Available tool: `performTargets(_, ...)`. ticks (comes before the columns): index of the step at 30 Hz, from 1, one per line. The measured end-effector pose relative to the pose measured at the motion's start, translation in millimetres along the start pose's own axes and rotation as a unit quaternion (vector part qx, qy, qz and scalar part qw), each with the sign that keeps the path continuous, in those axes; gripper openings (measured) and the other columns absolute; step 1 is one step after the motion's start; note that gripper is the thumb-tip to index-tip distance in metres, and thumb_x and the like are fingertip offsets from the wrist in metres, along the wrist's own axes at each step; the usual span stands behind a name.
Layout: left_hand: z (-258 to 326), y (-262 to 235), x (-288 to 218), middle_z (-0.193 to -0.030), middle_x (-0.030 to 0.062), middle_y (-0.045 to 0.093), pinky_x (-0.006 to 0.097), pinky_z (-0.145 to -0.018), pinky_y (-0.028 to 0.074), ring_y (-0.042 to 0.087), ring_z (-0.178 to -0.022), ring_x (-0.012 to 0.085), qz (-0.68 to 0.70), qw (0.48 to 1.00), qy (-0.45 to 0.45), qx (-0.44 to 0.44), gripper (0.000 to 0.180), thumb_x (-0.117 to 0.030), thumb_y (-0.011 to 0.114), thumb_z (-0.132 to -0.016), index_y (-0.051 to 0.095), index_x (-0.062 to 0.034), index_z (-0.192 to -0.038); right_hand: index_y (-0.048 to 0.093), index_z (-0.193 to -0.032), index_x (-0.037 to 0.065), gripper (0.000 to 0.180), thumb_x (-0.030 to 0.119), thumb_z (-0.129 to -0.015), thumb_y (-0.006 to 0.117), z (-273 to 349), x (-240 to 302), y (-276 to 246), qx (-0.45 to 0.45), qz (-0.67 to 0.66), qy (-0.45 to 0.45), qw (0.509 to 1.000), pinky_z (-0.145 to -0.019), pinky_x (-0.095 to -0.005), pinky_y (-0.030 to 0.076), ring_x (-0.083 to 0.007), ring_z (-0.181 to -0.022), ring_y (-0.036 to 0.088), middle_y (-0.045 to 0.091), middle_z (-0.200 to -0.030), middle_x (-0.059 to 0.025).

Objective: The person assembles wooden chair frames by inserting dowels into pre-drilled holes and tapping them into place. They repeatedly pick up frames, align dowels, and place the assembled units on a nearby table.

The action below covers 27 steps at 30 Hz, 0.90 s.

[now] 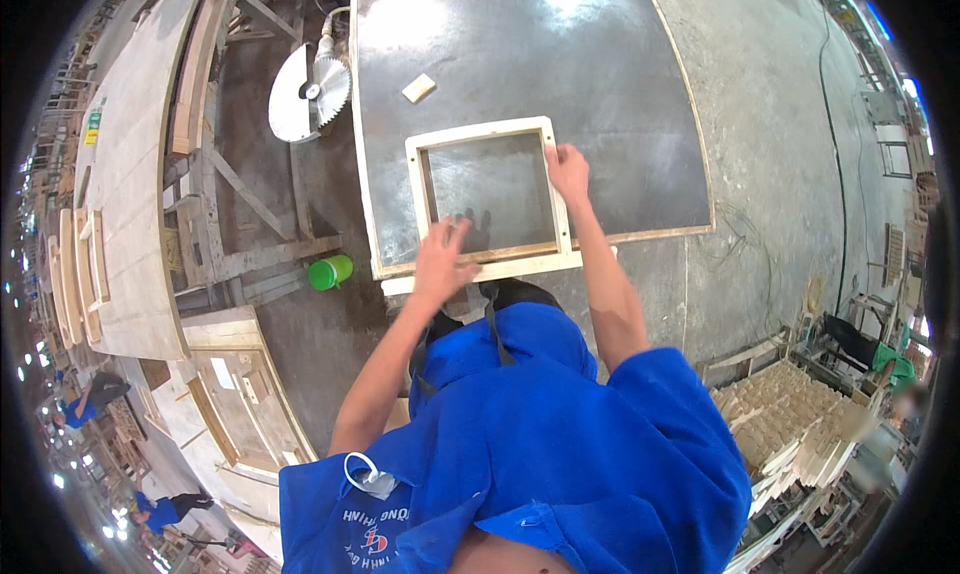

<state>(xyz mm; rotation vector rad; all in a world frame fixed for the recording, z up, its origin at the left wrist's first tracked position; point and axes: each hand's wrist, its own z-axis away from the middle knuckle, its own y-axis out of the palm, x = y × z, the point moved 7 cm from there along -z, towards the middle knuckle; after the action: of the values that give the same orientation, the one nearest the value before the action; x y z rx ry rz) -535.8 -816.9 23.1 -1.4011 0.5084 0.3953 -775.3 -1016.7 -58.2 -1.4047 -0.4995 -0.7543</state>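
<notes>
Gripping the frame (480, 130) are right fingers (552, 157), left fingers (459, 236) spread, a green tub (330, 272) hiding its contents.

A pale wooden frame (480, 132) is lying flat on the counter (620, 94), close to its near edge and more to its left side. It is making a shape like a big square, and the gray counter is showing through the hole. Its far corners are looking round, and small dark dots are showing near them. A longer pale wood strip (525, 265) is running along the counter's near edge, sticking out past both frame sides.
</notes>
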Motion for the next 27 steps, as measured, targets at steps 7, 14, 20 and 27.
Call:
performTargets(7,-6,121,-23,-0.109,0.0115,0.058,0.044,-0.085,0.049,0.059,-0.103,0.0328,-0.094,0.977,0.091,0.171,0.041,-0.022,0.076,-0.073,0.061,-0.0069,-0.107,0.065,-0.094,-0.001,0.017,0.015,-0.092,0.063,180,44,-78,0.006,-0.048,-0.138,0.989,-0.066,-0.0376,0.047,-0.0282,-0.072,0.059,0.063,-0.080,-0.0160)
performTargets(14,4,33,-38,-0.096,0.0119,0.060,0.045,-0.084,0.047,0.059,-0.094,0.0332,0.051,0.991,0.087,0.093,0.033,-0.028,0.071,-0.079,0.064,-0.0075,-0.104,0.067,-0.088,-0.003,0.023,0.019,-0.093,0.063,231,11,-96,0.075,-0.088,-0.072,0.991,-0.056,-0.0299,0.045,-0.0138,-0.057,0.054,0.061,-0.065,-0.0108)
performTargets(20,-10,-135,-50,-0.084,0.0122,0.066,0.041,-0.067,0.049,0.063,-0.076,0.0300,0.148,0.989,-0.009,0.011,0.038,-0.042,0.069,-0.083,0.070,-0.0047,-0.094,0.066,-0.098,-0.001,0.028,0.025,-0.097,0.056,201,48,-45,0.218,-0.008,-0.118,0.969,-0.056,-0.0352,0.046,-0.0228,-0.057,0.057,0.063,-0.069,-0.0157)
performTargets(27,86,-284,51,-0.059,-0.0022,0.058,0.027,-0.050,0.037,0.047,-0.053,0.0067,0.467,0.816,-0.141,-0.310,0.050,-0.038,0.053,-0.098,0.067,0.0012,-0.072,0.066,-0.101,-0.001,0.034,0.030,-0.100,0.052,220,155,61,0.418,-0.038,-0.194,0.886,-0.065,-0.0299,0.051,-0.0136,-0.068,0.062,0.068,-0.078,-0.0093)
